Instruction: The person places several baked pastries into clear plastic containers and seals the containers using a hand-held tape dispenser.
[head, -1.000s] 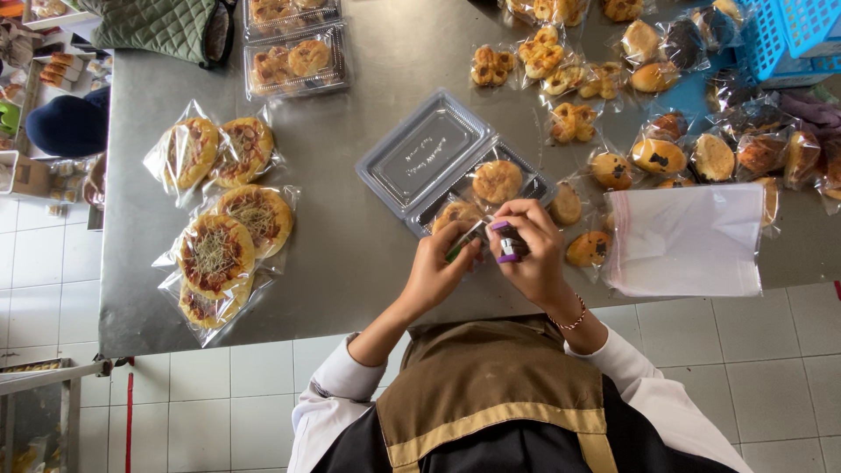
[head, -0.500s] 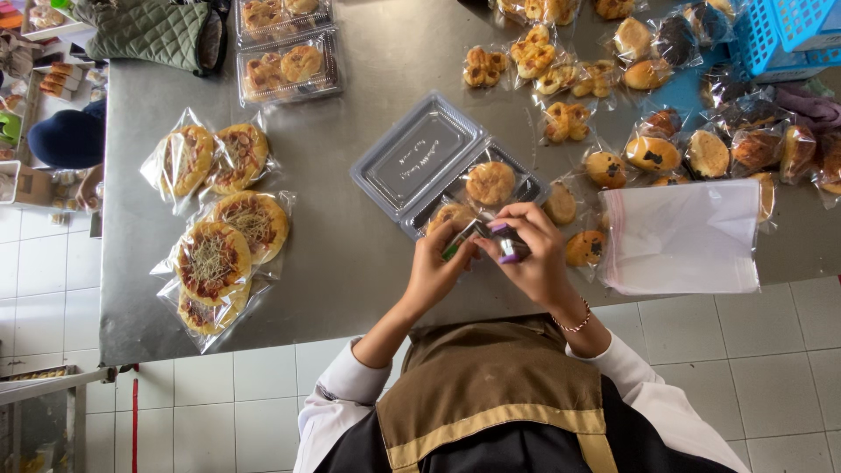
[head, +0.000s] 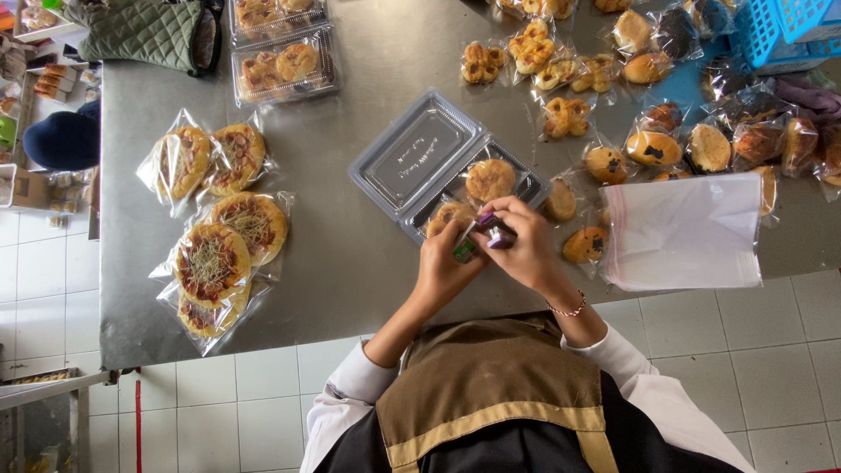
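A steel table (head: 350, 263) is being looked down on from above. At its centre an open clear box (head: 442, 166) is lying, its lid flat toward 10 o'clock and two round buns (head: 489, 180) sitting in its tray. Bagged pizza breads (head: 215, 228) are being kept at 9 o'clock, two closed pastry boxes (head: 280, 52) at 11 o'clock, a green quilted cloth (head: 144, 31) beside them. Wrapped buns (head: 653, 149) are being spread from 12 to 2 o'clock, a blue basket (head: 784, 31) standing past them. A stack of clear bags (head: 683, 229) is lying at 3 o'clock, just beside the hands. Nothing is lying between the hands and the box.

Both hands are being held together over the tray's near edge, wrists bent inward, forearms coming up from 6 o'clock. A small purple object (head: 493, 233) is being pinched by the right hand (head: 526, 254), fingers curled tight around it. A small green piece (head: 463, 251) is being pinched at the fingertips of the left hand (head: 442, 267). What these two things are cannot be told. A bracelet (head: 569, 308) is being worn on the right wrist.
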